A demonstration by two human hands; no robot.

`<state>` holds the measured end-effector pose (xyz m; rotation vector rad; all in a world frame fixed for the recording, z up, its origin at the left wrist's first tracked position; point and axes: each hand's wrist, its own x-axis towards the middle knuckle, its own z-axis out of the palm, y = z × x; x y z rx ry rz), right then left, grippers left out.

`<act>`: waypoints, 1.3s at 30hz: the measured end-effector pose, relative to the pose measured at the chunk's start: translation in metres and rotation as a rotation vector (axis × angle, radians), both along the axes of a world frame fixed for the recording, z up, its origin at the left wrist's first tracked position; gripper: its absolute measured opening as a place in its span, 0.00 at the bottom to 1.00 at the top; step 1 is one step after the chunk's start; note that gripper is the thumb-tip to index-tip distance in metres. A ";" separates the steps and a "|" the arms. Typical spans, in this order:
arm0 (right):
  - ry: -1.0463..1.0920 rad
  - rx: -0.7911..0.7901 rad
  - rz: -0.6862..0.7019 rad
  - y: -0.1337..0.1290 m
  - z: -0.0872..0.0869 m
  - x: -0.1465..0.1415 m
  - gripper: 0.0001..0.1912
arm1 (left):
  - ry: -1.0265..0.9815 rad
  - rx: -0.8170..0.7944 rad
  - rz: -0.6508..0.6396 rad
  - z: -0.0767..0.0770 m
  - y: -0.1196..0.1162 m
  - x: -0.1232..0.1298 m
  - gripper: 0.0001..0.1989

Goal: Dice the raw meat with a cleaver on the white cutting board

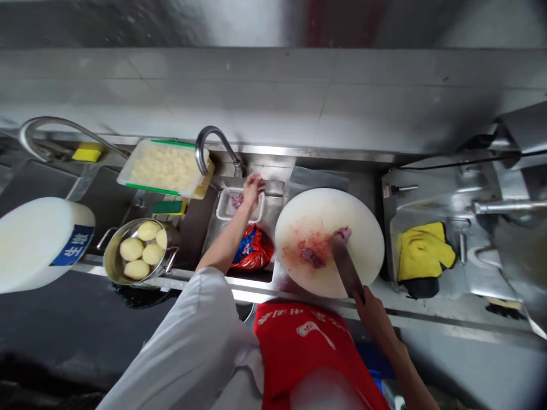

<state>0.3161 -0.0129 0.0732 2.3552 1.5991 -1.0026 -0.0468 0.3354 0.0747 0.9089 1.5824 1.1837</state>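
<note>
My right hand (368,307) grips the handle of a cleaver (343,265). Its blade lies over a round white cutting board (329,208), with the tip against a small piece of raw meat (343,233). Another dark red piece of meat (313,258) rests on the blood-stained part of the board. Over the right side of a white plastic tray (221,208) in the sink hovers my left hand (254,191), fingers loosely bent and apart, with nothing visible in them. Some cut meat (237,200) is in that tray, partly hidden by the hand.
A red plastic bag (258,250) sits in the sink below the faucet (213,134). Leftward stand a pot (111,262) of peeled potatoes, a tub (160,168) of pale pieces, a sponge (167,207) and another thick board (34,239). Yellow gloves (423,250) lie at right.
</note>
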 end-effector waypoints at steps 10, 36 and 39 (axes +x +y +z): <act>-0.097 0.015 0.220 0.007 0.006 -0.002 0.12 | 0.603 0.321 -0.912 -0.067 -0.240 0.130 0.14; -0.215 0.268 0.259 0.052 0.046 -0.084 0.22 | 0.620 0.435 0.188 -0.068 -0.311 0.029 0.06; -0.169 0.075 0.305 0.060 0.030 -0.091 0.19 | 0.606 0.494 0.057 -0.062 -0.300 0.048 0.06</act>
